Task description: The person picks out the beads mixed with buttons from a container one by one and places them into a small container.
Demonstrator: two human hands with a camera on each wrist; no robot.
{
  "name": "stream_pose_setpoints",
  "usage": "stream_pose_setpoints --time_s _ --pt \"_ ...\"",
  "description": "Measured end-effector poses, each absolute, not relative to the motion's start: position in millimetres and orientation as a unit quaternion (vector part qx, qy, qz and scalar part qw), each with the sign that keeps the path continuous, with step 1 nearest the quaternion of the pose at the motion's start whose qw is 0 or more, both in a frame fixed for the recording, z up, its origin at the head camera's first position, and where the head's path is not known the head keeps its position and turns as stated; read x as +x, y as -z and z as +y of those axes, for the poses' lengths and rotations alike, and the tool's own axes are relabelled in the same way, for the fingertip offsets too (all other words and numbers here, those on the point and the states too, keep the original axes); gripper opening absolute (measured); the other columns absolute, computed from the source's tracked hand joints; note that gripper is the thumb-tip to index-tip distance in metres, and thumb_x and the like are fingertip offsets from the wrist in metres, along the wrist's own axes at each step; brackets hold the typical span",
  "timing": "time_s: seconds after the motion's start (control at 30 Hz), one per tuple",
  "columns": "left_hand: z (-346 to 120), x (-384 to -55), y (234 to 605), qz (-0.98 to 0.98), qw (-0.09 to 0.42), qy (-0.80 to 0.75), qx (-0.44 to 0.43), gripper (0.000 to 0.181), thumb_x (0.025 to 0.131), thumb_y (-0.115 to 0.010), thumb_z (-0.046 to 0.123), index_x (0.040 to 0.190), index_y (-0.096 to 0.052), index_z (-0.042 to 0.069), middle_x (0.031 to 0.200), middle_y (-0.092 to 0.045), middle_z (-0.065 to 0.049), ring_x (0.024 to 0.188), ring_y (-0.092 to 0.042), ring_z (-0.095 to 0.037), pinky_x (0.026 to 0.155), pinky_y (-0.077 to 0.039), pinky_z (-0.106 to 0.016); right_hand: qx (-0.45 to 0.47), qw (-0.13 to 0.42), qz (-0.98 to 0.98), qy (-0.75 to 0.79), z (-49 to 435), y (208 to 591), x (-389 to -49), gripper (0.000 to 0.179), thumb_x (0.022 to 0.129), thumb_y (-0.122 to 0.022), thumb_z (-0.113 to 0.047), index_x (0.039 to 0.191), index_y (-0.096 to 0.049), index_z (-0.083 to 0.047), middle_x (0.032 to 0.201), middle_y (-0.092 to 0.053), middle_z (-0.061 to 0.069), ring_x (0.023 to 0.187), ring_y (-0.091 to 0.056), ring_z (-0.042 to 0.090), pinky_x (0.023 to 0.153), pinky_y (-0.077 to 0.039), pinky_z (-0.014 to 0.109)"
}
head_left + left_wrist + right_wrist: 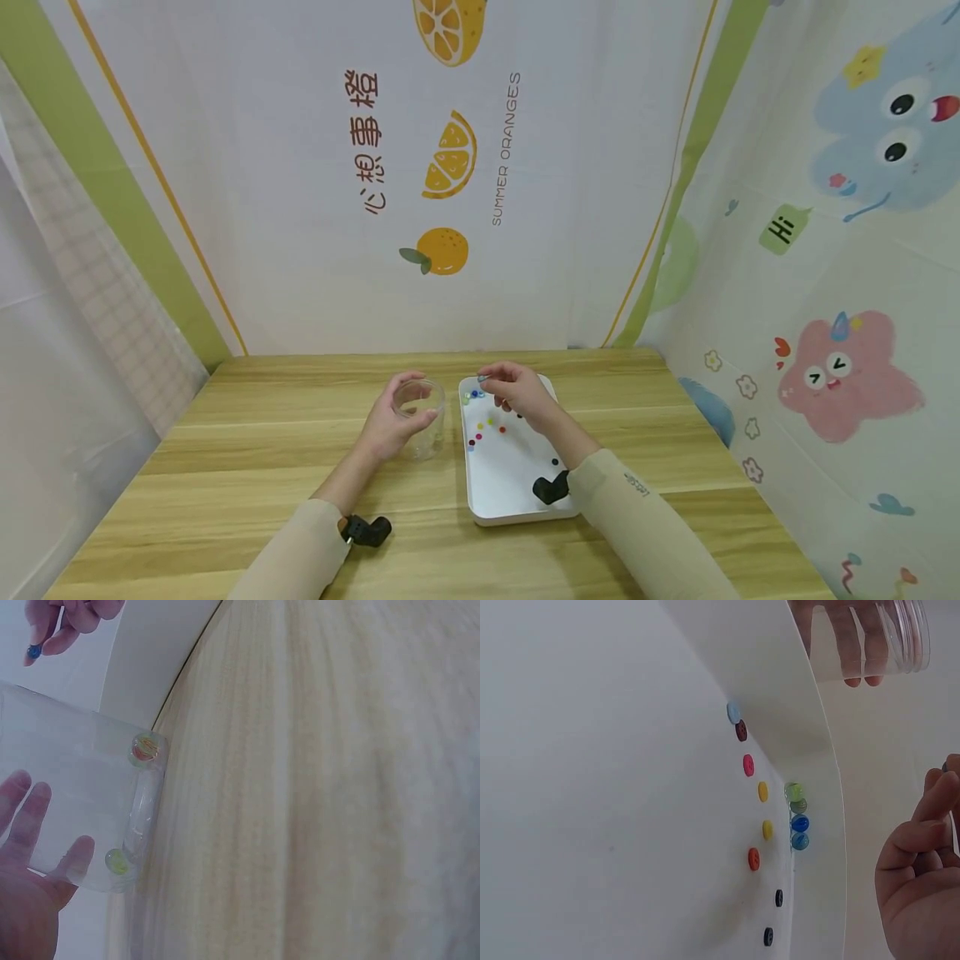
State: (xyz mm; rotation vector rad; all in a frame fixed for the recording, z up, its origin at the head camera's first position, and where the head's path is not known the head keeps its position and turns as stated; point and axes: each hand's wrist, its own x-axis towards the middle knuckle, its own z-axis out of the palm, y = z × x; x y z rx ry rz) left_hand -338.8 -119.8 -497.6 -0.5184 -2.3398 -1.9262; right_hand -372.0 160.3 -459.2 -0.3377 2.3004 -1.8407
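Note:
My left hand grips a clear plastic jar left of the white tray, fingers and thumb around its upper part. Two marbles show at the jar's bottom in the left wrist view: an orange-streaked marble and a yellow-green marble. Over the tray's far end, my right hand pinches a blue marble between thumb and fingertips. Against the tray's far wall lie several marbles, among them a dark blue marble and a green marble.
Loose buttons are scattered in the tray, including a red button, a pink button and a black button. The tray stands on a wooden table. Behind hangs a printed curtain.

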Motion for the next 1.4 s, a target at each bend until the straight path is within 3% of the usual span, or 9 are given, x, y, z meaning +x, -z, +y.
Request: stream_pose_setpoints --time_s 0.27,0.67,1.03,1.27,1.4 --pt "-120 -342 496 -0.757 0.033 0.629 -0.172 0.069 0.095 -0.081 0.008 0.154 -0.046 0.005 0.151 -0.062 -0.029 0.145 -0.057 -0.043 0.122 -0.043 -0.067 -0.121 0.085 0.774 0.616 159 454 -372 0.039 0.105 -0.072 -0.018 0.139 -0.068 0.000 0.098 -0.067 -0.002 0.076 -0.056 0.015 0.066 -0.047 0.025" --pt "-120 -342 496 -0.760 0.032 0.625 -0.175 0.071 0.096 -0.080 0.011 0.156 -0.043 0.004 0.151 -0.062 -0.030 0.143 -0.058 -0.041 0.120 -0.045 -0.066 -0.136 0.083 0.761 0.629 150 444 -371 0.028 0.103 -0.074 -0.018 0.130 -0.074 -0.011 0.104 -0.069 0.009 0.074 -0.055 0.015 0.065 -0.046 0.026" --pt "-121 -339 497 -0.758 0.035 0.626 -0.178 0.070 0.096 -0.079 0.009 0.156 -0.043 0.004 0.152 -0.060 -0.032 0.144 -0.057 -0.041 0.121 -0.045 -0.067 -0.187 0.088 0.745 0.634 124 430 -365 0.030 0.102 -0.074 -0.016 0.130 -0.073 -0.004 0.092 -0.066 -0.005 0.070 -0.055 0.012 0.064 -0.046 0.025" --pt "-122 -339 497 -0.753 0.025 0.633 -0.178 0.070 0.097 -0.079 0.010 0.157 -0.043 0.004 0.152 -0.058 -0.034 0.146 -0.055 -0.043 0.122 -0.042 -0.069 -0.217 0.086 0.753 0.616 109 425 -359 0.031 0.104 -0.072 -0.014 0.132 -0.072 -0.002 0.100 -0.069 -0.006 0.069 -0.054 0.012 0.062 -0.044 0.024" --pt "-122 -340 497 -0.750 0.024 0.637 -0.177 0.070 0.096 -0.080 0.010 0.156 -0.044 0.007 0.152 -0.059 -0.033 0.147 -0.055 -0.044 0.122 -0.042 -0.069 -0.231 0.078 0.768 0.592 102 425 -358 0.030 0.104 -0.072 -0.014 0.131 -0.072 -0.002 0.102 -0.070 -0.003 0.070 -0.056 0.014 0.064 -0.048 0.026"
